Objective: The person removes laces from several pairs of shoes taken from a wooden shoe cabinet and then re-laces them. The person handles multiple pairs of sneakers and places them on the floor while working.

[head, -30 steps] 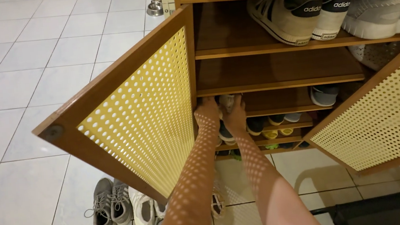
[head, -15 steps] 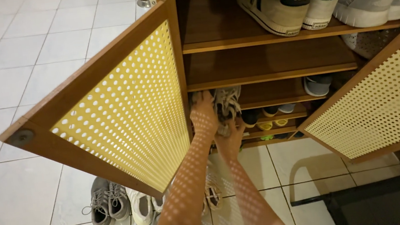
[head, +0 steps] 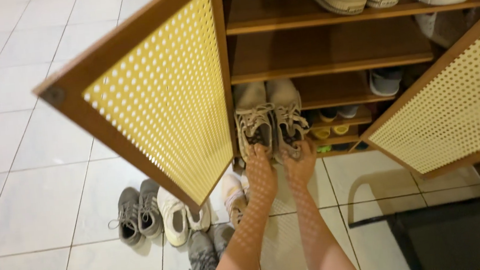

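Both hands grip a pair of grey laced sneakers by their heels: left hand (head: 260,171) on the left sneaker (head: 253,119), right hand (head: 300,164) on the right sneaker (head: 286,113). Their toes lie beyond the grip on a cabinet shelf (head: 336,97), with yellow perforated doors (head: 172,100) on either side.

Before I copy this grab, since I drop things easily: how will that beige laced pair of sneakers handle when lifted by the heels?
The beige sneakers probably feel light: the uppers look like soft fabric. Held at the heel ends by the left hand and right hand, the toes may sag, though the soles look fairly stiff. The loose laces could dangle and snag on the shelf edge.
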